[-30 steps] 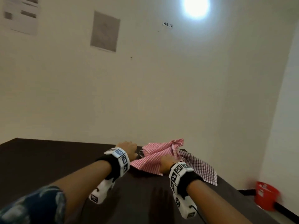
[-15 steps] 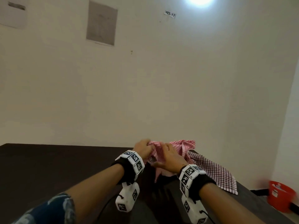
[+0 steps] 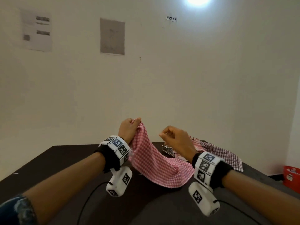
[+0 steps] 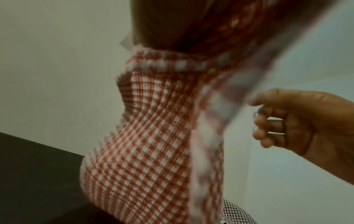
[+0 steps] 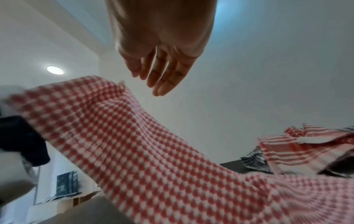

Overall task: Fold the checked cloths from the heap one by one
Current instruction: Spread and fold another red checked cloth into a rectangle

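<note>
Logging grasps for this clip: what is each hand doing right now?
Left hand: holds the red-and-white checked cloth by its top edge.
Right hand: loosely curled, empty.

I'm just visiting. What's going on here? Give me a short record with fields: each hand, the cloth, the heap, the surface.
Left hand: left hand grips one end of the red checked cloth, raised.
Right hand: right hand holds nothing; fingers loosely curled beside the cloth's edge.
Cloth: hangs from the left hand, its lower end on the table.
Heap: remaining checked cloths lie behind the right hand.
Surface: dark table.
</note>
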